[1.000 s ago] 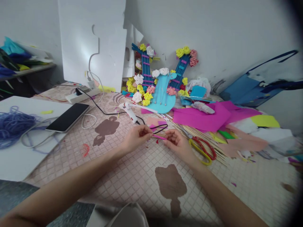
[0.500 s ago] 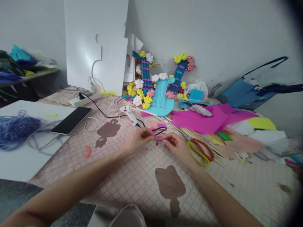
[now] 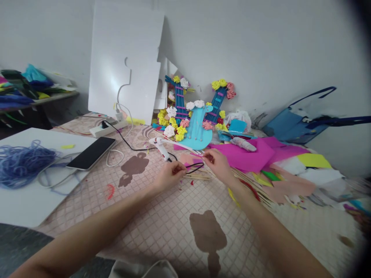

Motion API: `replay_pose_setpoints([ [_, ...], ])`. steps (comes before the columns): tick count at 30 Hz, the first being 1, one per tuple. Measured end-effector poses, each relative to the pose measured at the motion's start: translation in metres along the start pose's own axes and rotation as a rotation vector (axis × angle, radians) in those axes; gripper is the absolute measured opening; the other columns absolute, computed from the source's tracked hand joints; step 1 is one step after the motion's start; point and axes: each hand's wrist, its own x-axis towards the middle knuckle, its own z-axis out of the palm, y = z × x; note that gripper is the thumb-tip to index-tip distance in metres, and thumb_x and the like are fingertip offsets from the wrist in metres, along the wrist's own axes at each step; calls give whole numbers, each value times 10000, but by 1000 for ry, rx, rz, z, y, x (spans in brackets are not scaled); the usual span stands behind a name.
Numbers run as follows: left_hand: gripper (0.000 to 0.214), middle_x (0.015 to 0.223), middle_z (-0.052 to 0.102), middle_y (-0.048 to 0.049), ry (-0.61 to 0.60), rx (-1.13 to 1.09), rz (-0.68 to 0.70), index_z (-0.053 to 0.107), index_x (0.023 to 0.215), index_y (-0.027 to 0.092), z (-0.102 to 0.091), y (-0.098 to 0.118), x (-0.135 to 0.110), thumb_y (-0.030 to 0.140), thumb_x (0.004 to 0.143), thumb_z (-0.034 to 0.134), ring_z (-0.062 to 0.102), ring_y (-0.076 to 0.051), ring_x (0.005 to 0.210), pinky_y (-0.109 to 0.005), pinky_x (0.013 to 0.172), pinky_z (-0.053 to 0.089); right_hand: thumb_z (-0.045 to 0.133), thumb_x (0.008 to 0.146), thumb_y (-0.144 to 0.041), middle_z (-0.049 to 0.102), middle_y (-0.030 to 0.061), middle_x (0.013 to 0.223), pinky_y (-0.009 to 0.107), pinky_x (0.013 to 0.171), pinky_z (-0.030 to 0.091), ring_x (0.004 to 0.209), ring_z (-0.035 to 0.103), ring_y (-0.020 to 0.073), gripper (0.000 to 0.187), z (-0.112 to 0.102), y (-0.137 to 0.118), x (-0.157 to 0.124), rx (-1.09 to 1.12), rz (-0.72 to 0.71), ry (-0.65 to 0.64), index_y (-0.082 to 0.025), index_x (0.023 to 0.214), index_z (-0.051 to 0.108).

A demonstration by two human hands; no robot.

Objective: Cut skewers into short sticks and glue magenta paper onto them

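Note:
My right hand is pinched closed, with a thin pink strip showing at its fingertips. My left hand is closed with thumb and fingers together, just left of the loop of a black cord; whatever it may hold is hidden. A white glue gun lies right behind the left hand. Thin wooden sticks lie on the table between the hands. Scissors with a red handle and a yellow handle are partly covered by my right forearm.
Bright pink paper and other sheets cover the right side. A light-blue guitar-shaped craft with paper flowers leans at the back. Left are a phone, blue yarn on a white board, and a power strip.
My hands have moved apart. The right hand went forward with the pink strip, which earlier stretched between both hands, and its forearm now covers more of the scissors. The view has shifted slightly.

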Motion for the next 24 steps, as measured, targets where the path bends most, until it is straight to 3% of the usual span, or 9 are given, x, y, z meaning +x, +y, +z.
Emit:
replay_pose_setpoints([
  [5,113,704,621,-16,-118,202,88,644,815,152,2,-7,-7,190,794,540,521,-114,605,-209,554,380,585,769,-126,563,25,759,258,652,405,701,529,142,66,24,17,42,-55,-26,-100,-170,735,620],
  [11,142,789,651,-30,-171,367,226,643,828,174,4,-5,-14,119,785,519,561,-131,671,-224,615,407,611,733,-97,597,19,696,244,611,375,649,528,133,84,43,24,55,-68,-41,-187,-159,677,623],
  [18,156,788,636,-13,-170,397,217,628,838,170,4,-6,-14,92,774,509,556,-117,671,-207,614,411,569,776,-154,635,24,718,242,618,390,680,562,150,65,16,27,51,-51,-7,-75,-167,737,619],
  [24,121,730,629,-12,-60,432,181,638,808,157,-1,-6,-10,142,802,517,540,-108,634,-207,594,393,488,866,-320,557,-14,572,244,518,329,527,499,135,213,-12,27,1,-58,83,51,-181,732,579],
])
